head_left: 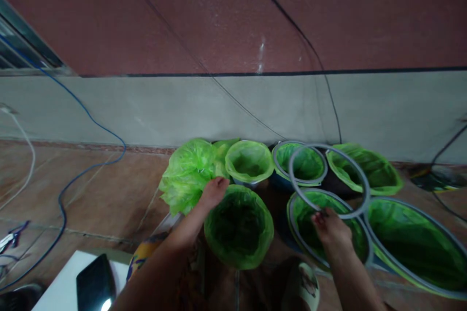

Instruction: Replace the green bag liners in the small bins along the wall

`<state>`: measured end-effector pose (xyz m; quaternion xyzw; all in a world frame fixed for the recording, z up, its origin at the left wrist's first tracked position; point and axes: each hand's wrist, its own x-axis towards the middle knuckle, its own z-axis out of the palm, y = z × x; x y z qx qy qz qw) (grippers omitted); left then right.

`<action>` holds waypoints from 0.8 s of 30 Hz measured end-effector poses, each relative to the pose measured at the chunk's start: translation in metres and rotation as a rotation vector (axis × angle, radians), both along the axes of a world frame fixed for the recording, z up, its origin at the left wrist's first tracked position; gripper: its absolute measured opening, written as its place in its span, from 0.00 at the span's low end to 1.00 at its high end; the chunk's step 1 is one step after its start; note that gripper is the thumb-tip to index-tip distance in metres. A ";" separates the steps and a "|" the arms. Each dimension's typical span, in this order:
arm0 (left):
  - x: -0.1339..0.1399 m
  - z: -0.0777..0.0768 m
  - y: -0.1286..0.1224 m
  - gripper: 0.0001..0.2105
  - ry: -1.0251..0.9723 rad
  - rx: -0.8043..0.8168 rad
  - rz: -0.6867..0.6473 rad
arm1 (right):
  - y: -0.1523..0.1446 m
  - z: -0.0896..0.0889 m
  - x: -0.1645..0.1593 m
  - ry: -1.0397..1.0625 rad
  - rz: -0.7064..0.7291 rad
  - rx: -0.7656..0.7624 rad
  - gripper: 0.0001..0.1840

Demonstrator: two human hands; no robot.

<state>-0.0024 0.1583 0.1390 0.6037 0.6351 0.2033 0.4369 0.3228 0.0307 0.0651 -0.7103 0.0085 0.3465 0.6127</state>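
Holding ring (291, 169) in right hand (332, 228), clamped by its near edge, above ringed bin (369, 243). Can't tell left hand's (215, 189) grip, by unringed bin's (269, 228) rim beside bags (189, 170). Looks like ring-fitting over liner (248, 199); probably calls for bringing ring across, seating it evenly on that rim.

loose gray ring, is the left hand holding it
No, the right hand holds the loose gray ring by its near side.

One green-lined bin (304, 227), near right, partly hidden behind right hand (332, 229) and gray ring (292, 170); one dark device (94, 279), near left, cropped below; one dark tangle (426, 181), far right, apparently cables, indistinct.
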 end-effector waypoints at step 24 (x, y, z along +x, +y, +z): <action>-0.056 -0.068 -0.017 0.05 0.294 0.027 0.046 | 0.010 -0.017 -0.121 -0.973 1.174 -0.658 0.20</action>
